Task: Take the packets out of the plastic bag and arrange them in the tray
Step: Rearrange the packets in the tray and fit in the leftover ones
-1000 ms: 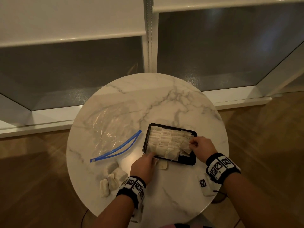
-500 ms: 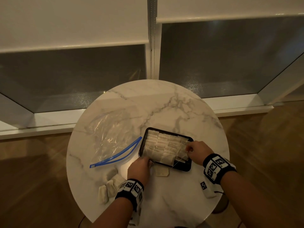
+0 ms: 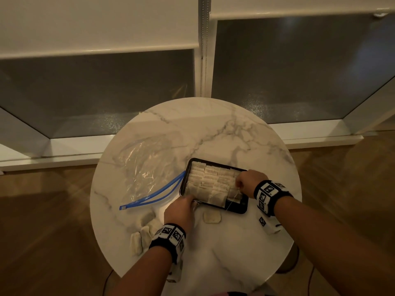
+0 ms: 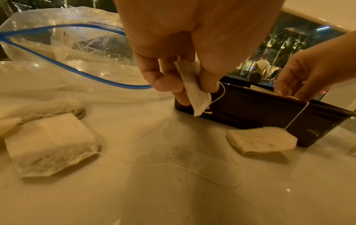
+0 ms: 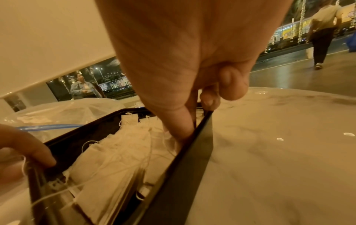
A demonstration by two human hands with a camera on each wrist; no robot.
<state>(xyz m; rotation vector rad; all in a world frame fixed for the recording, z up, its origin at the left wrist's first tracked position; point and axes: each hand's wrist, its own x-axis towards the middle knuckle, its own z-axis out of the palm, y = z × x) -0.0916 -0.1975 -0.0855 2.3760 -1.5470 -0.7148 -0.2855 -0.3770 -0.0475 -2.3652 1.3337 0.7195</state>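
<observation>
Left hand [image 4: 192,45]: thumb and fingers pinching one tea bag [image 4: 194,89] by its upper part, the bag hanging tilted just outside the near-left corner of the tray, its string trailing toward the rim. Right hand [image 3: 249,182]: fingers curled downward inside the right end of the tray against its wall, among the packed bags; whether they grip a bag or a string cannot be told. Black rectangular tray [image 3: 240,208]: sits right of centre on the table, filled with rows of tea bags [image 3: 208,180] standing on edge, loose strings lying across them. One tea bag [image 4: 262,140] lies flat on the table touching the tray's near wall, its string running up over the rim. Four further tea bags [image 3: 142,233] lie in a loose cluster near the table's near-left edge. Clear zip bag with blue seal [image 3: 147,178]: lies left of the tray, mouth open toward it, crumpled and flat; contents cannot be made out. Surface: round white marble-pattern table [image 3: 213,129], grey veining, glossy. A small white tagged device [image 3: 268,226] rests near the right edge. Room: wood-tone floor [image 3: 42,231], dim warm light; large windows [image 3: 96,92] behind the table with pale roller blinds [image 3: 96,22] partly lowered.
</observation>
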